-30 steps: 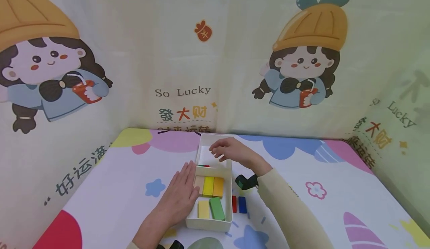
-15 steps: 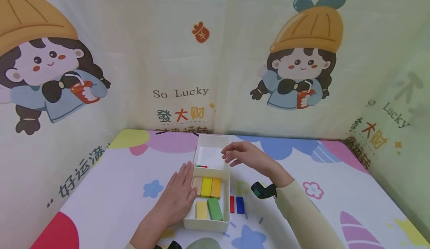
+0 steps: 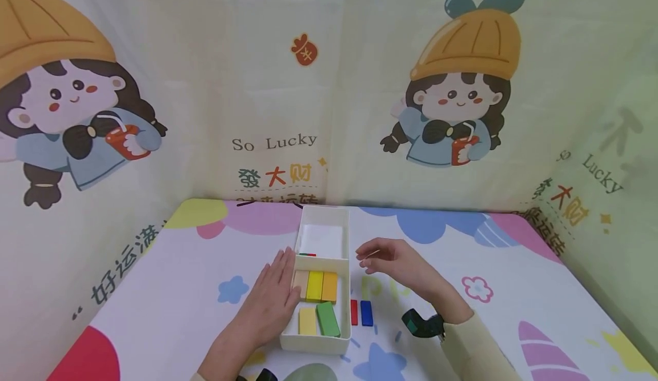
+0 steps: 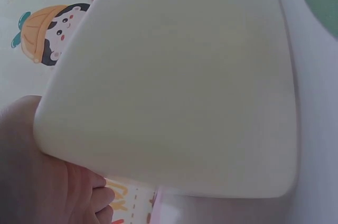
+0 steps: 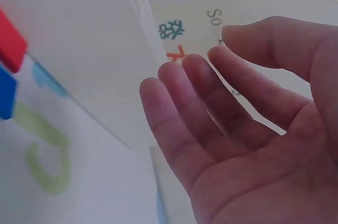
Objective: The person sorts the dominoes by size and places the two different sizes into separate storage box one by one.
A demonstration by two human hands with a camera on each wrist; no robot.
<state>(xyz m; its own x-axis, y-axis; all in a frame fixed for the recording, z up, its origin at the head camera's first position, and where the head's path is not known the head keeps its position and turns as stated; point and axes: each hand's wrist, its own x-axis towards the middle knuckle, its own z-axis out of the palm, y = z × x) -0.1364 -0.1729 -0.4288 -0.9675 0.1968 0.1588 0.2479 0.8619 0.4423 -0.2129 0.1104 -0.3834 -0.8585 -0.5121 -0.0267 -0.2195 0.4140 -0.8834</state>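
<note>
A white two-compartment box (image 3: 315, 345) stands mid-table. My left hand (image 3: 269, 298) lies along its left side with fingers straight, the thumb at the rim; in the left wrist view the box wall (image 4: 174, 86) hides part of that hand. Inside the near compartment, a beige block (image 3: 300, 285), a yellow block (image 3: 315, 286) and an orange block (image 3: 330, 287) stand side by side. Closer to me lie a pale yellow block (image 3: 308, 321) and a tilted green block (image 3: 328, 319). To the box's right, my right hand (image 3: 398, 264) hovers with relaxed fingers, holding nothing.
On the table right of the box lie a red block (image 3: 354, 312) and a blue block (image 3: 366, 313). A thin green and red edge (image 3: 307, 255) shows in the far compartment, beside the divider. A printed cloth (image 3: 277, 84) hangs behind the table.
My right hand has moved from over the far compartment to the right and nearer me, away from the box. The left hand and the blocks stay as they were.
</note>
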